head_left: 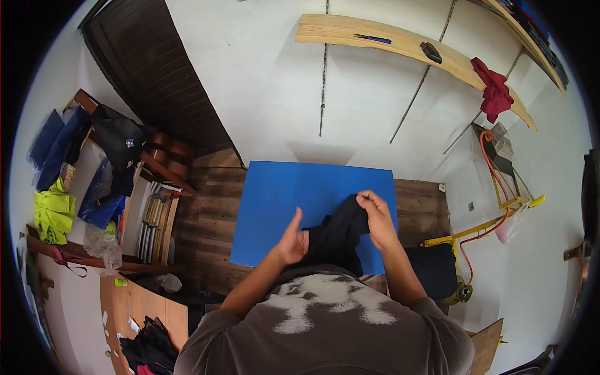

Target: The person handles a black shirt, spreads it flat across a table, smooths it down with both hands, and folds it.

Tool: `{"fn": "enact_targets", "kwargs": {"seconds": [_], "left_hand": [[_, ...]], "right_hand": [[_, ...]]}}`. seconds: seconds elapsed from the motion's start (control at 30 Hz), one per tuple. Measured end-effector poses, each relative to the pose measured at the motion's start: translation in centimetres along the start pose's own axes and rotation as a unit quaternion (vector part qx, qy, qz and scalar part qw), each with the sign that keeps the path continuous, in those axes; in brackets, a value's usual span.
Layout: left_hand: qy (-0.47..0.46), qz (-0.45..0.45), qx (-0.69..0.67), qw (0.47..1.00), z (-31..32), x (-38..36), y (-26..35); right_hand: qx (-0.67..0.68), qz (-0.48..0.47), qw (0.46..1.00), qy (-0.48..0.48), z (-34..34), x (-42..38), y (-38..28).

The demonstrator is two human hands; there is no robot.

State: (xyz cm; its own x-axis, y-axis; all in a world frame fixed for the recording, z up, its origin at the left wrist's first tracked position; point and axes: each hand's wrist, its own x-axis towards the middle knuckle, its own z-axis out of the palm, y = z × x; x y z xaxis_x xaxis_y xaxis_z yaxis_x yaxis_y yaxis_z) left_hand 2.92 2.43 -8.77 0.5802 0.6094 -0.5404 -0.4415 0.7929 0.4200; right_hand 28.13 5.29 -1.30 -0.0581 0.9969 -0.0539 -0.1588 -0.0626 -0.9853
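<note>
A black cloth garment (pixel 334 237) hangs bunched between my hands, over the near part of a blue tabletop (pixel 281 194). My right hand (pixel 379 220) pinches its upper right corner between thumb and fingers and lifts it. At the cloth's left edge is my left hand (pixel 292 242), its thumb stretched up and away from the fingers, which touch or lie close against the fabric. The lower end of the garment falls near my shirt, and its exact kind cannot be made out.
A wooden wall shelf (pixel 387 45) holds a pen, a small dark object and a red cloth (pixel 494 90). Racks with bags and a lime garment (pixel 55 212) stand left. Dark clothes (pixel 150 347) lie on a wooden table lower left. A yellow frame (pixel 481 231) with an orange hose stands right.
</note>
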Motion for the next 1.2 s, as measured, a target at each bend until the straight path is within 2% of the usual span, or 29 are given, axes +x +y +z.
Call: {"fn": "enact_targets", "kwargs": {"seconds": [0.03, 0.07, 0.1, 0.13, 0.17, 0.23, 0.27, 0.33, 0.37, 0.43, 0.47, 0.5, 0.53, 0.57, 0.63, 0.67, 0.7, 0.77, 0.87, 0.97, 1.03, 1.2], "left_hand": [[-0.065, -0.023, 0.013, 0.998, -2.6, 1.6, -1.8], [-0.063, -0.023, 0.013, 0.998, -7.0, 4.0, -3.4], [-0.2, -0.011, -0.025, 0.979, -12.4, 6.7, -4.6], [-0.333, 0.002, -0.062, 0.941, -15.2, 7.9, -5.0], [-0.33, 0.003, -0.061, 0.942, -14.2, 6.7, -4.4], [-0.154, 0.044, -0.042, 0.986, -8.9, 2.8, -1.8], [-0.155, 0.046, -0.041, 0.986, -6.4, 1.5, -1.0], [-0.014, 0.109, 0.005, 0.994, -2.4, 0.4, -0.6], [-0.015, 0.112, 0.004, 0.994, -2.9, 1.0, -0.8], [-0.05, 0.041, 0.039, 0.997, -5.7, 2.6, -2.5], [-0.048, 0.038, 0.042, 0.997, -7.5, 3.8, -4.0], [0.032, 0.032, 0.073, 0.996, -9.3, 5.4, -5.6], [0.112, 0.027, 0.104, 0.988, -10.6, 6.5, -6.8], [0.11, 0.025, 0.107, 0.988, -11.3, 7.0, -7.4], [0.176, -0.013, 0.168, 0.97, -12.4, 7.8, -8.7], [0.175, -0.015, 0.17, 0.97, -13.7, 8.1, -9.3], [0.146, -0.031, 0.217, 0.965, -15.5, 8.2, -9.9], [0.117, -0.04, 0.261, 0.957, -17.4, 10.2, -10.1], [0.126, -0.056, 0.3, 0.944, -19.0, 10.7, -11.1], [0.135, -0.043, 0.282, 0.949, -17.9, 10.2, -10.4], [0.1, 0.005, 0.392, 0.915, -17.5, 10.0, -10.1], [0.099, 0.005, 0.359, 0.928, -16.4, 9.2, -9.3]], "right_hand": [[0.001, 0.001, 1.0, 0.0, -1.0, -0.6, 1.4], [0.012, 0.025, 0.999, 0.022, -1.8, -1.2, 2.7], [0.024, 0.049, 0.998, 0.043, -2.3, -1.9, 3.4], [0.027, 0.049, 0.998, 0.041, -3.0, -2.3, 3.6], [0.074, 0.059, 0.993, 0.065, -3.7, -2.6, 3.7], [0.12, 0.065, 0.987, 0.087, -4.9, -2.2, 3.8], [0.122, 0.029, 0.986, 0.107, -5.6, -1.6, 4.3], [0.119, -0.006, 0.985, 0.124, -6.5, -0.4, 4.9], [0.093, -0.031, 0.986, 0.135, -6.4, 0.6, 5.2], [0.071, -0.053, 0.985, 0.148, -6.8, 1.6, 6.6], [0.02, -0.055, 0.99, 0.127, -6.9, 1.8, 7.9], [-0.03, -0.057, 0.992, 0.107, -7.3, 2.2, 9.7], [-0.14, -0.141, 0.975, 0.101, -8.3, 2.9, 13.3], [-0.209, -0.158, 0.96, 0.098, -9.2, 2.5, 17.1], [-0.362, -0.165, 0.914, 0.079, -11.4, -1.3, 24.4], [-0.443, -0.154, 0.881, 0.064, -12.2, -3.7, 27.0], [-0.443, -0.152, 0.881, 0.065, -12.1, -5.2, 28.0], [-0.508, -0.148, 0.843, 0.101, -12.0, -5.3, 28.6], [-0.515, -0.121, 0.844, 0.091, -12.1, -4.9, 27.7], [-0.502, -0.127, 0.85, 0.097, -11.4, -5.3, 27.3], [-0.513, -0.128, 0.843, 0.094, -11.7, -4.7, 27.3], [-0.53, -0.128, 0.834, 0.085, -11.3, -4.5, 27.3]]}}
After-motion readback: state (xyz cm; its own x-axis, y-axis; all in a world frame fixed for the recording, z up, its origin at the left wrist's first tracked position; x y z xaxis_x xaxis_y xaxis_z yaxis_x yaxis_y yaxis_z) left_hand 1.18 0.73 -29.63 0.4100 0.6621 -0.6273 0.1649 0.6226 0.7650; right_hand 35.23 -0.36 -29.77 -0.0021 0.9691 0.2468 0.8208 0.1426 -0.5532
